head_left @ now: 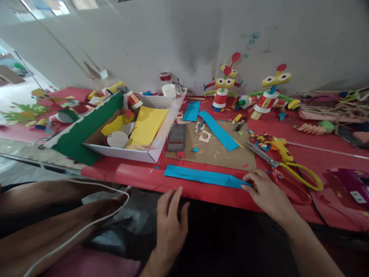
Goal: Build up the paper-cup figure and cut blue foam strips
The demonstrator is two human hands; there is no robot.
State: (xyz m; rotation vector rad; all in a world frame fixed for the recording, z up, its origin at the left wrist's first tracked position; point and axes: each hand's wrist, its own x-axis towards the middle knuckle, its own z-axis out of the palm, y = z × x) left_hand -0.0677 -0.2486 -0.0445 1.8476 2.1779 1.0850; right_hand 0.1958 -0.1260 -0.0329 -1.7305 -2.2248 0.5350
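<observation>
A long blue paper strip [198,175] lies along the front edge of the red-covered table. At its right end, which narrows to a point, my right hand [266,192] pinches it between thumb and fingers. My left hand [172,223] is in front of the table edge, below the strip, fingers apart and holding nothing. Just right of my right hand are scissors [284,165] with yellow and red handles, blades pointing left. Beyond the strip, a brown cardboard sheet [230,161] carries another blue strip [220,132], a cutter knife [199,127] and paper scraps.
An open white box [135,154] with yellow paper stands at the left. Paper-cup figures [221,98] stand at the back by the wall. A yellow glue gun [281,148] lies beyond the scissors. A pixelated dark object [176,138] rests beside the box. Another person's legs [52,215] are at lower left.
</observation>
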